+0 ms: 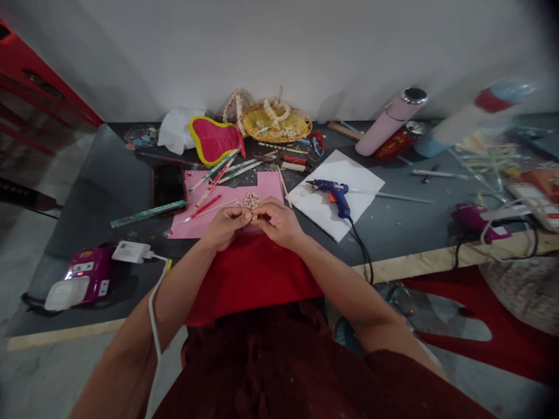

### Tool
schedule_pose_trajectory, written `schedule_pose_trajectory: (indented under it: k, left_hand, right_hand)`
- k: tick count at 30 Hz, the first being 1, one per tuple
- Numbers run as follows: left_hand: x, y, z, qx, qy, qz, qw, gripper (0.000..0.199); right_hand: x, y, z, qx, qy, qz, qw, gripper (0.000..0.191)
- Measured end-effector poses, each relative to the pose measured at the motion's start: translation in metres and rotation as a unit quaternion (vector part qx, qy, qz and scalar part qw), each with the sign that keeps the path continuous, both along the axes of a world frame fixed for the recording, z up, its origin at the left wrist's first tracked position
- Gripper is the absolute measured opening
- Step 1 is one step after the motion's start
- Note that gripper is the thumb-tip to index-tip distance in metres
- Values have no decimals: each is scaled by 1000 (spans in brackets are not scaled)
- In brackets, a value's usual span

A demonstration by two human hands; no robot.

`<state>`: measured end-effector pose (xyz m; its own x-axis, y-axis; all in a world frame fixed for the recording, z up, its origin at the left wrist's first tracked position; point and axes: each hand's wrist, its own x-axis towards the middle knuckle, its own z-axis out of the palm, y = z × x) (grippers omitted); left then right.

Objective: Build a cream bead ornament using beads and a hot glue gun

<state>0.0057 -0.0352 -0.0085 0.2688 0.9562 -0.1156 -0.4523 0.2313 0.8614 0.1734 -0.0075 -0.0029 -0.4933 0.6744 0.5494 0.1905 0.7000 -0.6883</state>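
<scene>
My left hand (229,226) and my right hand (279,222) meet at the front edge of a pink sheet (192,226). Both are closed, pinching a small pale piece (254,216) between thumbs and fingertips; its exact kind is too small to make out. Just beyond the fingertips lies a pile of short pale stick pieces (250,199) on the pink sheet. A red cloth (257,279) hangs below my hands. To the right, a blue glue gun (334,195) rests on a white square board (362,174).
Behind the pile are paper-wrapped sticks (218,169), pliers (292,160), a pink fan-shaped piece (213,139) and a yellow basket (279,137). A phone (169,183) and purple power strip (89,270) lie left. A pink flask (388,125) and red can (399,141) stand right.
</scene>
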Motion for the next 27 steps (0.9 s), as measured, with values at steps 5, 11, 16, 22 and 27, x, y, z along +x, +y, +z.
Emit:
schedule_pose_trajectory:
  k: [5,11,16,22,27]
  left_hand:
    - [-1,-1,2,-10,0,6,1000,20]
    - [-2,0,-2,-21,7,9,1000,19]
    - [-3,1,-6,-10,21,13,1000,18]
    - [-2,0,-5,4,20,10,1000,17]
    - [-2,1,-6,7,18,11,1000,14]
  right_hand:
    - [0,1,0,-10,5,-16,1000,12]
    - [5,4,1,3,-2,17,1000,21]
    - [3,4,0,21,-26,2,999,19]
    - [0,0,2,32,-40,-4,999,18]
    - [0,-1,2,27,-31,-4,999,17]
